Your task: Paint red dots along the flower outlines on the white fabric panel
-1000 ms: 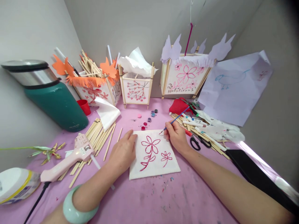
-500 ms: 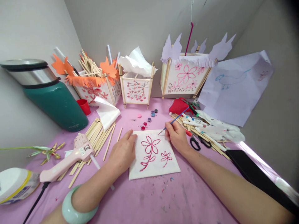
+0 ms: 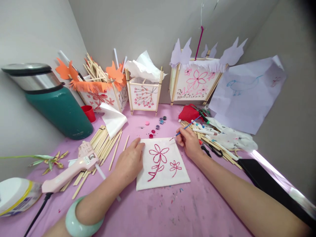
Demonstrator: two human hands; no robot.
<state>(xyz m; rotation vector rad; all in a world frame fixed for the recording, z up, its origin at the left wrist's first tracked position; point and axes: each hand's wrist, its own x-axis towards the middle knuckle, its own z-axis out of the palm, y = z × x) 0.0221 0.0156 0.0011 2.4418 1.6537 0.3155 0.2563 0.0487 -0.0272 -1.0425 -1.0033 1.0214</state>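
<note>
A white square panel (image 3: 163, 177) lies flat on the pink-covered table in front of me. It bears a large and a small flower in dark red outline. My left hand (image 3: 130, 160) grips its left edge, thumb and fingers near the upper left corner; some fingertips are hidden. Between the fingers of my right hand (image 3: 189, 141) is a thin blue paintbrush (image 3: 184, 127), its tip over the panel's upper right edge. Just behind the panel stand several small paint pots (image 3: 157, 127), among them red, pink and blue.
Bamboo sticks (image 3: 105, 141), a pink glue gun (image 3: 76, 166) and a green bottle (image 3: 59, 110) are on the left. Three painted lanterns, one with an orange fringe (image 3: 92, 86), stand along the back. Scissors (image 3: 214, 150), pens and a stained cloth (image 3: 237, 138) lie on the right.
The right hand has shifted slightly right with the paintbrush, and the tip has moved up toward the panel's top right edge. My left hand has stayed in place.
</note>
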